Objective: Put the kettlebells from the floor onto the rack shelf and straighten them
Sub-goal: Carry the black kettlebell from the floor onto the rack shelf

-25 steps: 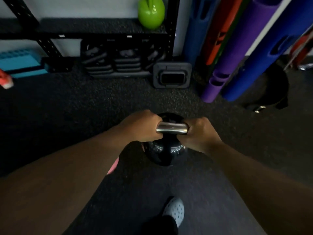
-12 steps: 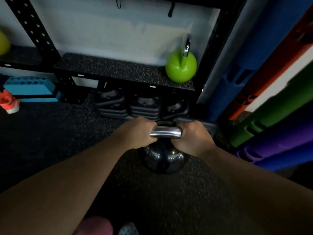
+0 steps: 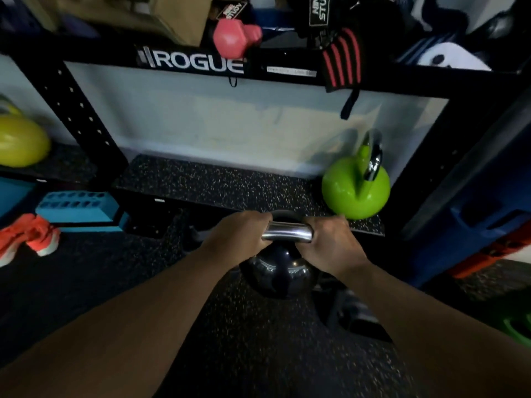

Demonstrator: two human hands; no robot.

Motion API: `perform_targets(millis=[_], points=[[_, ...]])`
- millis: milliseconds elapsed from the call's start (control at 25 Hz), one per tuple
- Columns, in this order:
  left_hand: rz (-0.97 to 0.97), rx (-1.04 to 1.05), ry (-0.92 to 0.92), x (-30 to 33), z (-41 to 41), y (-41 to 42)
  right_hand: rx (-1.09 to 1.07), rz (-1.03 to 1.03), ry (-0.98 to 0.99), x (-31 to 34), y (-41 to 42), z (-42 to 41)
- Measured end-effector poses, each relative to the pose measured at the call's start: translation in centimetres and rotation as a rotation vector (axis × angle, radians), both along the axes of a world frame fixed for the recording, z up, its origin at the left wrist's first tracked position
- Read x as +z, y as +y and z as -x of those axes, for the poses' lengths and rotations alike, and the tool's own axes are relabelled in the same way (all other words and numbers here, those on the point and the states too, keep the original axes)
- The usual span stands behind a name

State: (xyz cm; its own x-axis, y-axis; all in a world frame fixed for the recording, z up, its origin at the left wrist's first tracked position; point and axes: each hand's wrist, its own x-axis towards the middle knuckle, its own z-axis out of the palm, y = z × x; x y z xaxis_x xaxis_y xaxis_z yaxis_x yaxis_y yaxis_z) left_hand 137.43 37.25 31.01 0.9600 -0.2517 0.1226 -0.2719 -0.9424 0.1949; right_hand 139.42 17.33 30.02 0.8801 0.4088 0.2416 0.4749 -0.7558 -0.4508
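A black kettlebell [image 3: 280, 272] with a chrome handle hangs in front of the rack, off the floor. My left hand [image 3: 240, 235] grips the left end of its handle and my right hand [image 3: 330, 244] grips the right end. Just beyond my hands lies the speckled black rack shelf [image 3: 207, 185]. A green kettlebell [image 3: 355, 191] stands at the right end of that shelf, chrome handle up. A yellow-green kettlebell [image 3: 20, 142] sits on the neighbouring shelf at far left.
Black rack uprights [image 3: 77, 110] flank the shelf; a crossbar marked ROGUE [image 3: 198, 63] runs above, with a pink dumbbell [image 3: 234, 38] and hanging wrist wraps [image 3: 340, 66]. A blue block [image 3: 77, 206] and orange shoes [image 3: 27, 235] lie on the floor at left. Blue rollers [image 3: 494, 202] lean at right.
Both hands have carried the black kettlebell forward and upward toward the shelf. My view has lifted, so the shelf, the green kettlebell and the upper crossbar now look nearer.
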Motion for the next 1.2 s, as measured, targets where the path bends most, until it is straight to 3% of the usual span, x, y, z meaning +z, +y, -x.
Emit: perform_targets(millis=[280, 520, 680, 960, 1200], points=[[0.075, 0.017, -0.079, 0.3, -14.5, 2.2, -0.097, 0.047, -0.147, 0.0, 2.6, -14.5], [0.066, -0.079, -0.055, -2.1, -24.3, 3.9, -0.162, 0.099, -0.092, -1.7, 4.5, -22.7], [0.130, -0.104, -0.016, -3.0, -27.9, 4.1, -0.199, -0.007, 0.015, -2.3, 5.0, -25.3], [0.293, -0.005, 0.114, -3.2, -31.8, 2.9, -0.321, -0.009, 0.172, -2.3, 4.9, -28.8], [0.268, 0.070, 0.178, -3.3, -32.5, 2.7, -0.364, 0.037, 0.216, -2.9, 5.1, -29.6]])
